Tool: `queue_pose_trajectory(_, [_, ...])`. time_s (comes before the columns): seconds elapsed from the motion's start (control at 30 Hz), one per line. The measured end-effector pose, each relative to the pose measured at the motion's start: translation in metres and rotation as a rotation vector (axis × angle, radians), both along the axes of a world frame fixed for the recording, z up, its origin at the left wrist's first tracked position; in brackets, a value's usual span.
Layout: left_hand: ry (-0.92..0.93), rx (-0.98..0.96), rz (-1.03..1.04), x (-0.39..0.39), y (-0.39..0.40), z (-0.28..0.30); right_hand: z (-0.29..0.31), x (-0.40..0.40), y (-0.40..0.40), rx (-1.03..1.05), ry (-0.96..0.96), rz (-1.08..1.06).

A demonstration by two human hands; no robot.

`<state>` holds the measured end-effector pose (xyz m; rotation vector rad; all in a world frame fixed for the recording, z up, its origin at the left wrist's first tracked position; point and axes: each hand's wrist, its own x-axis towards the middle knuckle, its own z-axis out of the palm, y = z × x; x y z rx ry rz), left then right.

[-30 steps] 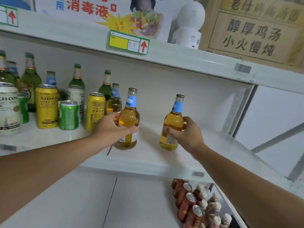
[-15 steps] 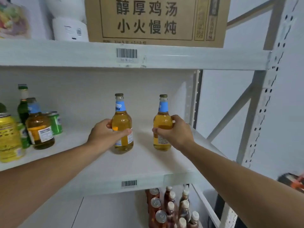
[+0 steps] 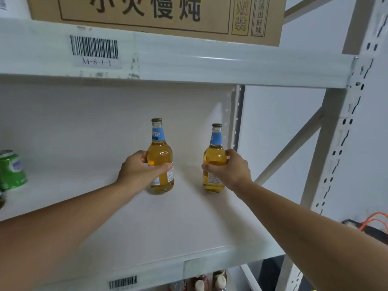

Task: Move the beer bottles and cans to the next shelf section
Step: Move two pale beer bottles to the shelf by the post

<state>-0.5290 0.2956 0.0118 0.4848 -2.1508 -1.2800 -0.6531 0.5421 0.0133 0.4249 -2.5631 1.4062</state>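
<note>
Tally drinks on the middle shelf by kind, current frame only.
Amber bottles with blue neck labels: 2, one in the left hand at, one in the right hand at
Green cans: 1, at the left edge
Total: 3

White shelf point(image 3: 168, 227): two beer bottles point(image 3: 160, 158) upright, green can point(image 3: 11, 170).

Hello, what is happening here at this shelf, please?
A person is moving beer along a white shelf. The left hand grips one amber bottle and the right hand grips another; both bottles are upright, apart, near the shelf's right end. A green can sits far left.
</note>
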Motion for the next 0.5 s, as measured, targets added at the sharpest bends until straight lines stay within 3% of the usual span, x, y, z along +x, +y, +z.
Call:
queue_pose_trajectory(0.13, [0.023, -0.08, -0.011, -0.017, -0.006, 0.005, -0.007, -0.028, -0.012, -0.05, -0.036, -0.033])
queue_pose_trajectory(0.5, [0.025, -0.011, -0.114, -0.046, -0.014, 0.002, -0.007, -0.093, -0.055, -0.075, -0.065, -0.037])
